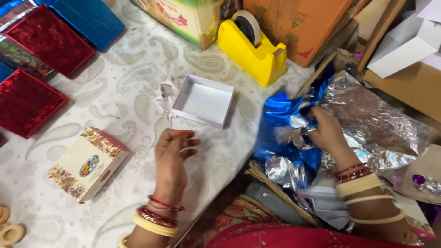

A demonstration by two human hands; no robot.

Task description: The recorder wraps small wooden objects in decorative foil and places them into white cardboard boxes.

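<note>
Crumpled blue-and-silver foil wrapping sheets (294,124) lie heaped at the table's right edge, where the right hand (327,131) pinches a fold of foil between its fingers. The left hand (172,154) hovers over the paisley tablecloth (133,78), fingers loosely curled and holding nothing, near an open white box tray (203,101). A yellow tape dispenser (252,48) stands beyond; a printed carton (87,163) lies left.

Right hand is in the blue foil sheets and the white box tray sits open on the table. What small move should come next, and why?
Probably the right hand should pull one blue foil sheet free toward the open white tray. Its fingers are already among the crumpled foil, the tray is bare, and the left hand hovers empty beside it.
</note>
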